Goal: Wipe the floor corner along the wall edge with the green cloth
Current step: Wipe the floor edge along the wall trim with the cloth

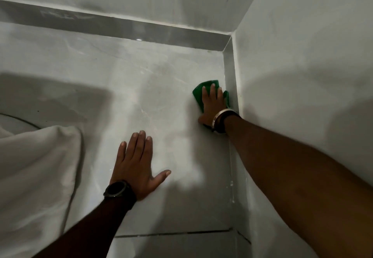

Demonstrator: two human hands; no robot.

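The green cloth point(198, 93) lies flat on the pale grey floor tile, close to the skirting of the right wall point(231, 88). My right hand point(213, 106) presses down on it with the fingers spread, hiding most of it; green shows past the fingertips and on both sides. A bangle and a dark band circle that wrist. My left hand point(137, 164) rests flat on the floor nearer to me, palm down, fingers apart, holding nothing, with a black watch on the wrist. The floor corner point(227, 50) lies beyond the cloth.
White fabric point(36, 177) is bunched at the left edge of the floor. A glossy grey skirting strip point(121, 28) runs along the far wall. A grout line point(171, 233) crosses the tile near me.
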